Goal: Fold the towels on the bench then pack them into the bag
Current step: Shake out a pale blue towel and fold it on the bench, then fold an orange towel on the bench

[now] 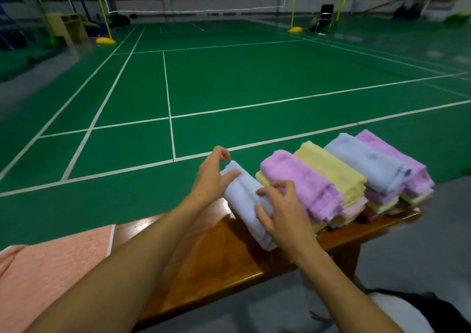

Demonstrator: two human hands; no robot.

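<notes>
A: 1 pale blue towel (244,200) lies folded into a narrow strip on the surface (219,261), directly under both hands.

B: And the grip?

A: The left hand (212,177) presses its thumb on the far end, other fingers curled above, closed on nothing. The right hand (283,211) rests on the near half, fingers loosely bent, apparently not pinching the cloth.

B: What could fail?

A: I'd guess the fold springs open once the pressure lifts, since nothing clamps it. Just right of the right hand, the folded stacks (344,179) lean; a nudge could topple them. Left of both hands, a pink towel (51,269) waits unfolded. No bag visible.
</notes>
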